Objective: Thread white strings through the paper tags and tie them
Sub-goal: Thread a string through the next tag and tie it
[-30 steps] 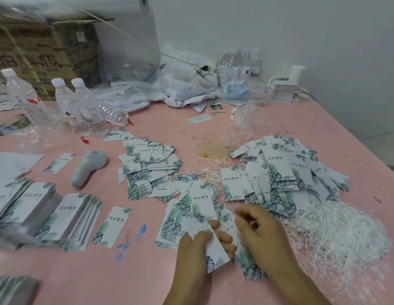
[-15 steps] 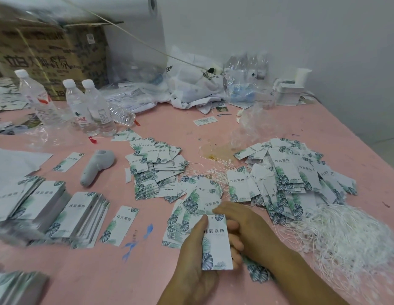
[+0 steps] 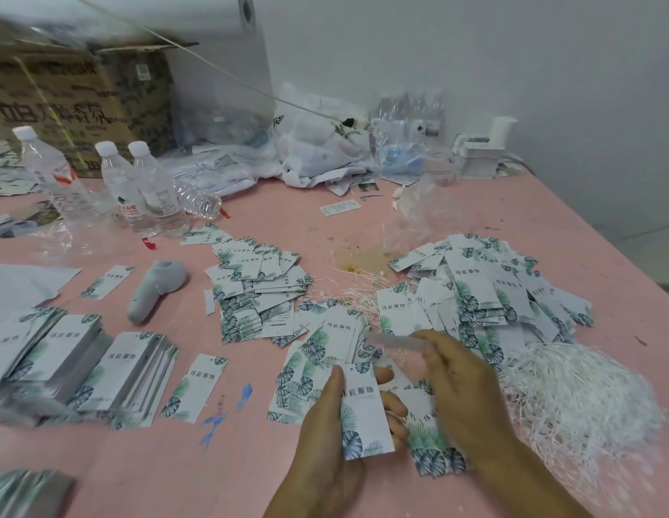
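Observation:
My left hand (image 3: 321, 435) holds one paper tag (image 3: 366, 416) upright, thumb on its left edge and fingers behind it. The tag is white with green leaf print and has a small hole near its top. My right hand (image 3: 463, 386) hovers just right of the tag, its fingers pinching a pale strip (image 3: 392, 340) that points left and is too blurred to identify. A heap of white strings (image 3: 579, 398) lies to the right of my right hand. Loose tags (image 3: 318, 353) lie under and behind both hands.
More tag piles lie at centre (image 3: 258, 289) and right (image 3: 493, 289); neat stacks (image 3: 131, 372) sit at left. A grey handheld device (image 3: 153, 289), water bottles (image 3: 138, 188), a cardboard box (image 3: 64, 99) and plastic bags (image 3: 318, 151) crowd the pink table (image 3: 475, 203).
My left hand has turned the tag face up and upright. My right hand left the tag's top and rose slightly to the right, with a blurred strip now in its fingers.

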Demonstrator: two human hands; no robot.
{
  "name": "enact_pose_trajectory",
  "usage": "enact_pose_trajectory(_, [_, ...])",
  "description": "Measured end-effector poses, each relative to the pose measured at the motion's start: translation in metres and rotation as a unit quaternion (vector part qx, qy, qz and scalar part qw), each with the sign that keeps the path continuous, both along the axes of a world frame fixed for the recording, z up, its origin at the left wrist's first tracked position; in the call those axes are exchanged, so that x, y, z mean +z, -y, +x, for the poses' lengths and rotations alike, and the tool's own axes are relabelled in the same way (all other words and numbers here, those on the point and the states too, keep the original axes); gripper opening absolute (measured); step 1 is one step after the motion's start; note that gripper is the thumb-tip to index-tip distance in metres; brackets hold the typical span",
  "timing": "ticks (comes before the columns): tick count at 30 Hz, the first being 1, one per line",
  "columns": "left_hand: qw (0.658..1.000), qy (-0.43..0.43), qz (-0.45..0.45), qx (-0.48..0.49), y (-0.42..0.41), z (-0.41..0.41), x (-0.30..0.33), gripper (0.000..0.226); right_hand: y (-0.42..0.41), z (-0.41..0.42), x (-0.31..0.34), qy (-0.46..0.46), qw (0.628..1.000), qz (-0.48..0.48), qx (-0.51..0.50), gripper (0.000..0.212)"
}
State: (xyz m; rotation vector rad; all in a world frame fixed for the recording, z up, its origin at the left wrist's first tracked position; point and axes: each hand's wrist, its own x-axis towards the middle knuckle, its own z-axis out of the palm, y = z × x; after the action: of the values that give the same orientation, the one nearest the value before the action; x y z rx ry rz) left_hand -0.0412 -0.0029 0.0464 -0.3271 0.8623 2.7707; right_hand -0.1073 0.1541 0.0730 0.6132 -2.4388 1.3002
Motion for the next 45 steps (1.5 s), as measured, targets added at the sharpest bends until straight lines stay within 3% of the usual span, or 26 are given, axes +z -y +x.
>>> enact_pose_trajectory(2, [0.999, 0.015, 0.011, 0.037, -0.004, -0.003, 0.000, 0.066, -0.004, 0.014, 0.004, -0.054, 0.998, -0.034, 0.004, 0.022])
enact_pose_trajectory(6, [0.997, 0.048, 0.011, 0.054, -0.009, -0.004, 0.000, 0.063, -0.004, 0.045, -0.010, -0.196, 0.972, 0.061, 0.112, 0.024])
enact_pose_trajectory(13, [0.996, 0.039, -0.018, 0.081, -0.010, -0.003, -0.004, 0.055, 0.003, 0.049, -0.017, -0.233, 0.953, 0.122, 0.153, 0.016])
enact_pose_trajectory(17, [0.994, 0.047, -0.032, 0.089, -0.009, -0.005, -0.002, 0.046, -0.004, 0.048, -0.014, -0.162, 0.970, 0.093, 0.157, 0.021])
enact_pose_trajectory(20, [0.994, 0.045, -0.027, 0.091, -0.009, -0.006, 0.002, 0.044, -0.022, 0.035, -0.003, -0.038, 0.999, 0.037, 0.010, 0.019])
enact_pose_trajectory(23, [0.993, 0.050, -0.046, 0.091, -0.009, -0.005, 0.000, 0.043, -0.052, 0.016, 0.004, 0.095, 0.988, 0.005, -0.120, 0.021])
enact_pose_trajectory(25, [0.992, 0.045, -0.076, 0.085, -0.010, -0.004, -0.001, 0.043, -0.069, 0.008, 0.006, 0.147, 0.976, 0.060, -0.147, 0.021])
enact_pose_trajectory(31, [0.988, 0.037, -0.138, 0.060, -0.007, -0.001, 0.000, 0.049, -0.082, 0.009, 0.009, 0.307, 0.919, 0.236, -0.075, 0.013])
enact_pose_trajectory(35, [0.991, -0.006, -0.116, 0.074, -0.009, 0.000, 0.007, 0.027, -0.079, 0.010, 0.013, 0.331, 0.895, 0.293, -0.061, 0.011])
enact_pose_trajectory(41, [0.994, -0.005, -0.078, 0.079, -0.013, 0.000, 0.011, 0.018, -0.068, 0.015, 0.020, 0.281, 0.860, 0.421, -0.067, 0.013])
enact_pose_trajectory(43, [0.995, 0.002, -0.065, 0.081, -0.013, 0.001, 0.011, 0.014, -0.069, 0.015, 0.020, 0.287, 0.873, 0.387, -0.074, 0.012])
enact_pose_trajectory(45, [0.996, 0.003, -0.046, 0.078, -0.013, 0.001, 0.010, 0.012, -0.073, 0.013, 0.022, 0.285, 0.909, 0.292, -0.085, 0.015])
